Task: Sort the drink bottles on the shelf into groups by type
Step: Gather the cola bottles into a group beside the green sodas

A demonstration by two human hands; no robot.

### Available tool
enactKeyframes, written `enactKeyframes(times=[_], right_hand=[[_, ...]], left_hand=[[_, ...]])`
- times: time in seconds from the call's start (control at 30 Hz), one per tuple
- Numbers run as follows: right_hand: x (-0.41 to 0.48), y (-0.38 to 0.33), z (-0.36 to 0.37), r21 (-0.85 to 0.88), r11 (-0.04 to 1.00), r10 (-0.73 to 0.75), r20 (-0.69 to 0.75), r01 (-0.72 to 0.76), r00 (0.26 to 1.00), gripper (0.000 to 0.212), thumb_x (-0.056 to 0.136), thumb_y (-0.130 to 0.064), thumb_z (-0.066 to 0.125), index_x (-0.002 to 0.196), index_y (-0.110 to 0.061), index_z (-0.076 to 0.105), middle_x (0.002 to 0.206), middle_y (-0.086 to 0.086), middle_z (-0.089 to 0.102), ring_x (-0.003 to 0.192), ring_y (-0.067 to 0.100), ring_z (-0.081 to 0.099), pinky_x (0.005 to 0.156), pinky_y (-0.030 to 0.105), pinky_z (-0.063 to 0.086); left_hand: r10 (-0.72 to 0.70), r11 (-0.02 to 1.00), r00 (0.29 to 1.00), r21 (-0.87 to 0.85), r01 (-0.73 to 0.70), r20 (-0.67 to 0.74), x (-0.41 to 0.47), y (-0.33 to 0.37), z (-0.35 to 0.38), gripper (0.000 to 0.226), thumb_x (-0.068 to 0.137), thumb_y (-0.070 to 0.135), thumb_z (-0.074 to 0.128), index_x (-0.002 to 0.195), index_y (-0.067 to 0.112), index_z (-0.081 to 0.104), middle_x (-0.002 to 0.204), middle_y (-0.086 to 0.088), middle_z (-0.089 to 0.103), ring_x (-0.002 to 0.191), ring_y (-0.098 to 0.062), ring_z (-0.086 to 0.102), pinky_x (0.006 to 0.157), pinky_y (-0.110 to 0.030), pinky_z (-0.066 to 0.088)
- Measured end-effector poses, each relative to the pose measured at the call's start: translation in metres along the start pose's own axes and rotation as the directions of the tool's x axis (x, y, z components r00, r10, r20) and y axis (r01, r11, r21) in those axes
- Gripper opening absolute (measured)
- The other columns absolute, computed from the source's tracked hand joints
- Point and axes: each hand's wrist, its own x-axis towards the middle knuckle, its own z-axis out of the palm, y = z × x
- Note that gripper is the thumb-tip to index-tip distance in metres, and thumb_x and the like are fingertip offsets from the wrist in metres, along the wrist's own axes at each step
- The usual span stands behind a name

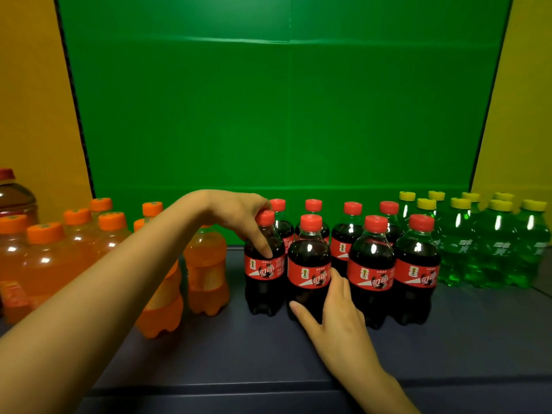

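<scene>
Several cola bottles with red caps stand in two rows at the middle of the dark shelf (239, 354). My left hand (239, 216) grips the neck and shoulder of the front-left cola bottle (264, 282), fingers curled round it. My right hand (331, 318) holds the lower body of the neighbouring front cola bottle (309, 264), thumb in front and fingers behind it. Orange soda bottles (206, 270) stand in a group on the left. Green soda bottles with yellow caps (484, 249) stand grouped on the right.
A large brown bottle with a red cap (15, 195) stands at the far left behind the orange ones. A green backboard (283, 115) closes the shelf behind, with yellow walls at both sides. The shelf's front strip lies before the bottles.
</scene>
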Motion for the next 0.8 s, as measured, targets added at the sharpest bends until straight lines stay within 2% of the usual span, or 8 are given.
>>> enactKeyframes(times=[0.13, 0.2, 0.27, 0.33, 0.4, 0.6, 0.67, 0.8], right_hand=[[0.000, 0.001, 0.004, 0.011, 0.999, 0.036, 0.005, -0.036, 0.999, 0.078, 0.089, -0.049, 0.047, 0.147, -0.024, 0.001, 0.151, -0.007, 0.024, 0.135, 0.018, 0.035, 0.105, 0.032, 0.036], [-0.001, 0.002, 0.006, 0.040, 0.998, 0.052, 0.025, -0.053, 0.998, 0.077, 0.091, -0.047, 0.045, 0.147, -0.025, -0.003, 0.154, -0.006, 0.020, 0.138, 0.018, 0.031, 0.108, 0.033, 0.033], [-0.001, 0.004, 0.007, 0.038, 0.998, 0.057, 0.032, -0.058, 0.998, 0.075, 0.092, -0.046, 0.044, 0.147, -0.023, -0.002, 0.154, -0.004, 0.022, 0.138, 0.018, 0.031, 0.109, 0.032, 0.033], [-0.001, 0.004, 0.007, 0.029, 0.998, 0.063, 0.021, -0.064, 0.998, 0.074, 0.091, -0.046, 0.044, 0.147, -0.022, 0.002, 0.152, -0.004, 0.026, 0.136, 0.018, 0.034, 0.108, 0.033, 0.035], [-0.001, 0.003, 0.007, 0.016, 0.997, 0.074, 0.006, -0.074, 0.997, 0.072, 0.091, -0.047, 0.044, 0.146, -0.021, 0.006, 0.150, -0.004, 0.030, 0.134, 0.019, 0.037, 0.106, 0.032, 0.036], [-0.005, 0.001, 0.004, -0.030, 0.996, 0.084, -0.008, -0.084, 0.996, 0.071, 0.090, -0.049, 0.045, 0.145, -0.021, 0.010, 0.145, -0.005, 0.037, 0.128, 0.018, 0.043, 0.100, 0.030, 0.041], [-0.006, 0.000, 0.002, -0.049, 0.996, 0.075, -0.004, -0.075, 0.997, 0.072, 0.089, -0.050, 0.044, 0.145, -0.020, 0.009, 0.145, -0.005, 0.037, 0.128, 0.016, 0.044, 0.099, 0.028, 0.041], [-0.009, -0.003, -0.001, -0.080, 0.993, 0.085, 0.005, -0.085, 0.996, 0.073, 0.090, -0.051, 0.041, 0.146, -0.020, 0.005, 0.147, -0.005, 0.034, 0.130, 0.017, 0.042, 0.101, 0.027, 0.038]], left_hand=[[-0.018, 1.000, 0.980, -0.007, 0.017, -0.196, -0.007, -0.009, 0.018, 0.054, 0.066, 0.025, 0.082, 0.104, 0.013, 0.046, 0.097, 0.003, 0.056, 0.090, -0.014, 0.055, 0.074, -0.025, 0.047], [-0.043, 0.995, 0.950, -0.098, 0.014, -0.308, -0.009, -0.014, 0.035, 0.060, 0.061, 0.031, 0.084, 0.103, 0.015, 0.045, 0.095, 0.008, 0.057, 0.087, -0.010, 0.056, 0.070, -0.023, 0.045], [-0.063, 0.984, 0.919, -0.180, -0.009, -0.389, -0.009, -0.018, 0.058, 0.063, 0.059, 0.030, 0.086, 0.103, 0.018, 0.043, 0.100, 0.008, 0.059, 0.092, -0.009, 0.057, 0.075, -0.023, 0.046], [-0.059, 0.977, 0.875, -0.209, -0.049, -0.480, -0.006, -0.022, 0.080, 0.064, 0.059, 0.027, 0.086, 0.107, 0.020, 0.043, 0.111, 0.003, 0.061, 0.103, -0.014, 0.058, 0.089, -0.032, 0.048], [-0.057, 0.966, 0.818, -0.239, -0.100, -0.573, -0.005, -0.025, 0.095, 0.064, 0.061, 0.026, 0.084, 0.109, 0.020, 0.043, 0.113, 0.002, 0.060, 0.105, -0.015, 0.059, 0.092, -0.036, 0.048], [-0.020, 0.896, 0.732, -0.337, -0.289, -0.681, -0.012, -0.032, 0.117, 0.064, 0.063, 0.016, 0.083, 0.111, 0.032, 0.043, 0.101, 0.025, 0.056, 0.090, 0.017, 0.056, 0.074, 0.001, 0.040], [-0.009, 0.867, 0.724, -0.367, -0.339, -0.690, -0.013, -0.035, 0.120, 0.067, 0.063, 0.014, 0.083, 0.117, 0.029, 0.045, 0.106, 0.023, 0.057, 0.094, 0.022, 0.053, 0.075, 0.002, 0.039], [0.008, 0.836, 0.727, -0.394, -0.382, -0.687, -0.017, -0.040, 0.125, 0.074, 0.061, 0.023, 0.085, 0.124, 0.028, 0.047, 0.114, 0.020, 0.059, 0.104, 0.014, 0.054, 0.079, -0.001, 0.040]])
